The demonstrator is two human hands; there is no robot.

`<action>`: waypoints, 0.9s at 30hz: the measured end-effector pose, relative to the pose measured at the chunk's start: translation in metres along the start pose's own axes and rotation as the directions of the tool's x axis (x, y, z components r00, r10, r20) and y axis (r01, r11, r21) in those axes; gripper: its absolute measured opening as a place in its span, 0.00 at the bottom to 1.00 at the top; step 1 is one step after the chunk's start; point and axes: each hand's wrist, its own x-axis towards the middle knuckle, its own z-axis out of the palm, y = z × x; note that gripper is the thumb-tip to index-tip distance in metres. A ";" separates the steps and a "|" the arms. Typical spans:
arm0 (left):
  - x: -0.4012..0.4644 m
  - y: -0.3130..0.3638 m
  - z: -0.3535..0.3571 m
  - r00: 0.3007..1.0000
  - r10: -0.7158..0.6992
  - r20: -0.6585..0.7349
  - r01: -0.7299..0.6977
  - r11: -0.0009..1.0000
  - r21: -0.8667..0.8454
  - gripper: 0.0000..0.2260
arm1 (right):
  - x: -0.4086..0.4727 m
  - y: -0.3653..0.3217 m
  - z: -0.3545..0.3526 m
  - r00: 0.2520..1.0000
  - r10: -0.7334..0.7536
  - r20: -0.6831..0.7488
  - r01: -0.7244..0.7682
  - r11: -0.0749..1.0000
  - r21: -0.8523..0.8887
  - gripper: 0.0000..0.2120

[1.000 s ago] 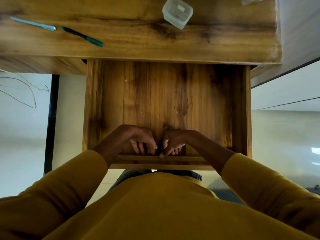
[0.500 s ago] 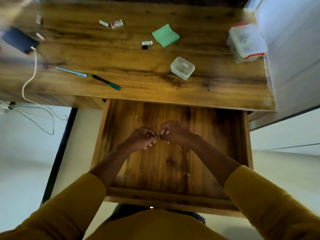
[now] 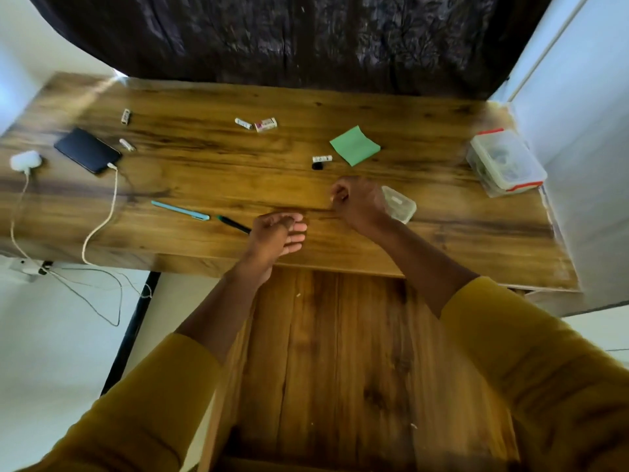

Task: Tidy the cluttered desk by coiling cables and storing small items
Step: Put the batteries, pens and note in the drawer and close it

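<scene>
Hands are both up over the desk [image 3: 204, 185] now: the left hand [image 3: 277, 235] hovers with fingers loosely spread near the dark pen [image 3: 234, 224], the right hand [image 3: 357, 202] is curled into a fist, whether round anything I can't tell, just beside the small clear box [image 3: 401, 207]. Two pens counting the light blue pen [image 3: 180, 210], two clear containers counting the lidded tub [image 3: 507, 161], one green sticky pad [image 3: 354, 145], one phone [image 3: 86, 149] on its white cable [image 3: 98, 226], and the drawer [image 3: 340, 352] stands open below.

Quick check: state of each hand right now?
Left hand: open, fingers relaxed above the desk, holding nothing.
Right hand: fingers curled; cannot tell if it holds anything.
</scene>
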 end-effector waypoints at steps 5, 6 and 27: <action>0.039 0.022 -0.018 0.997 -0.054 0.051 0.061 0.988 -0.145 0.14 | 0.066 -0.006 0.013 0.999 -0.035 -0.038 0.030 0.991 -0.132 0.08; 0.046 0.025 -0.019 0.996 -0.066 0.057 0.075 0.982 -0.171 0.14 | 0.076 -0.005 0.014 0.999 -0.034 -0.033 0.028 0.987 -0.160 0.07; 0.127 0.038 -0.014 0.985 -0.104 0.136 0.147 0.920 -0.362 0.16 | 0.164 0.019 0.037 0.992 0.010 0.122 0.038 0.925 -0.378 0.08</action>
